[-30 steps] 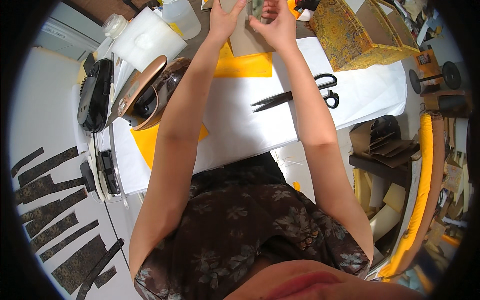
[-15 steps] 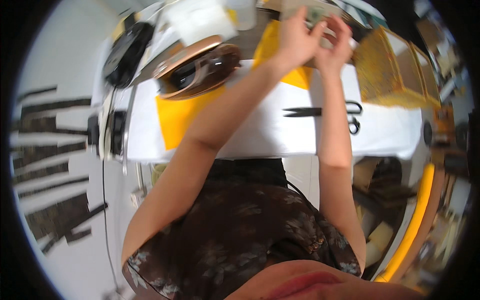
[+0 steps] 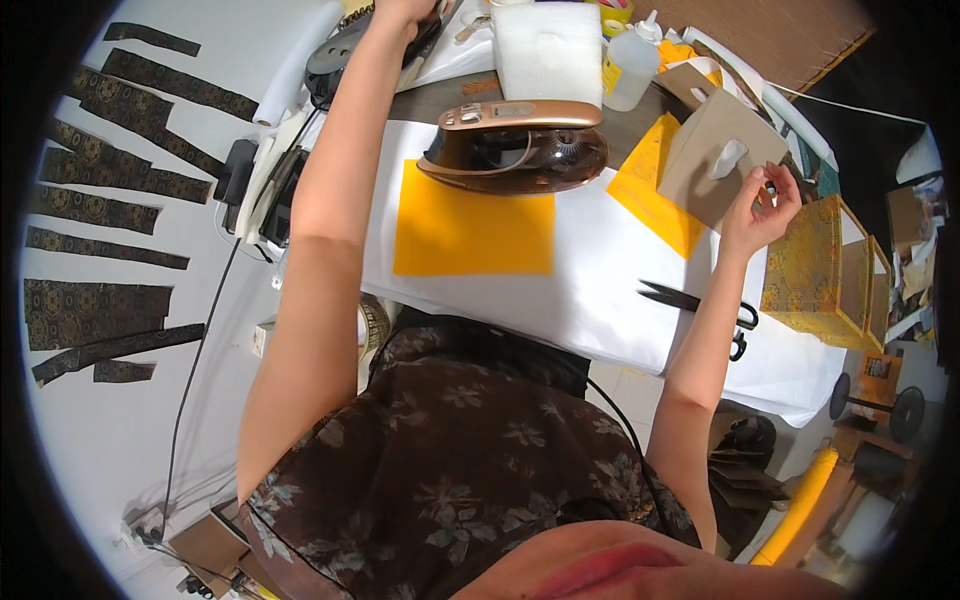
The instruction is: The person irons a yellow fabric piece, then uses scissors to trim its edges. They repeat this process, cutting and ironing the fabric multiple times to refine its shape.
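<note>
The view's upper edge cuts off part of the left hand (image 3: pixel 402 9).

Bright light glints off the iron (image 3: pixel 515 150), the right hand (image 3: pixel 758 218) looks clear, corners blacken.

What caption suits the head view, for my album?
Right hand near a gold-patterned box, with black scissors and a yellow sheet on the white table covering.

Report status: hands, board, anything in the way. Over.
Left hand at top edge by black device, grip unclear. Right hand beside grey-brown board, fingers curled, grip unclear. Black scissors partly hidden beneath right forearm.
</note>
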Demonstrator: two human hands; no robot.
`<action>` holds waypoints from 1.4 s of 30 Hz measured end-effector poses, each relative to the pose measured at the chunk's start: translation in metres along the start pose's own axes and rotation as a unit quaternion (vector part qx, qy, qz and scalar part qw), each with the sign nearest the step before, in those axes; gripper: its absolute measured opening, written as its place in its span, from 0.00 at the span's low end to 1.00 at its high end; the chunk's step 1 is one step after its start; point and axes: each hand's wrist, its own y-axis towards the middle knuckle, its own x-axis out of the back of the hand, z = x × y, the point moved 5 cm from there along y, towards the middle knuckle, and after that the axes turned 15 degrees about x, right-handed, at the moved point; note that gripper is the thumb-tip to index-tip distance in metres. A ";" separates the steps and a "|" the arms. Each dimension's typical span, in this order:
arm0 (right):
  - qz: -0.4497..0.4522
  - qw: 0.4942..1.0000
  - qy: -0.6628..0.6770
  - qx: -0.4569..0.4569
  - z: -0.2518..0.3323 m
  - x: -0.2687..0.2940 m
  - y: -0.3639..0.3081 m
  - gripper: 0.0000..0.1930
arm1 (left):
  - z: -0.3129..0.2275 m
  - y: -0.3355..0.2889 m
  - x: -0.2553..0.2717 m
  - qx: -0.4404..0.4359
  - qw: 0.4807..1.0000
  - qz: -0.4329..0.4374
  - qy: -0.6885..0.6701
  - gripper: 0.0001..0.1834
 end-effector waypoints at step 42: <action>0.307 0.917 -0.068 0.246 0.113 -0.084 0.047 0.19 | 0.103 -0.194 0.044 -0.159 0.982 -0.105 0.007 0.07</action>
